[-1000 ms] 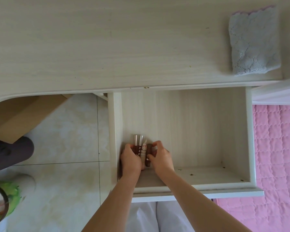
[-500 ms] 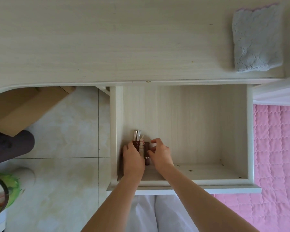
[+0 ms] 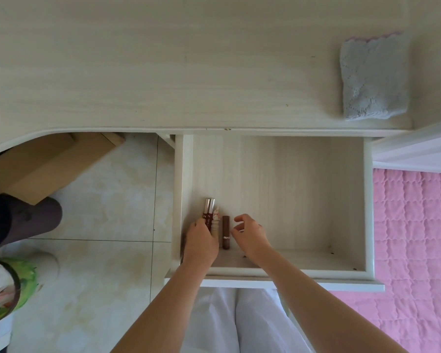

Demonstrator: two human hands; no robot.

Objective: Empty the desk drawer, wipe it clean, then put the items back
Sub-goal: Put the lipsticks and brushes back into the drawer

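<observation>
The pale wood drawer [image 3: 369, 200] stands pulled out under the desk top [image 3: 163, 72]. In its near-left corner lie side by side two brown lip gloss tubes [image 3: 209, 211] with silver caps, a cream tube [image 3: 216, 225] and a brown lipstick [image 3: 226, 231]. My left hand [image 3: 201, 244] covers the near ends of the gloss tubes, its fingers curled onto them. My right hand [image 3: 250, 234] hovers just right of the lipstick, apart from it, fingers loosely curled and holding nothing. A folded grey-blue cloth [image 3: 374, 77] lies on the desk at the far right.
A few dark crumbs dot the drawer's near edge [image 3: 245, 256]. A cardboard box [image 3: 43, 161] sits under the desk on the tiled floor. A green-rimmed bin [image 3: 3, 289] stands at the lower left. A pink quilt [image 3: 413, 225] lies right of the drawer.
My right hand has let go of the bunch and drawn a little to the right, uncovering the brown lipstick. My left hand stays on the tubes.
</observation>
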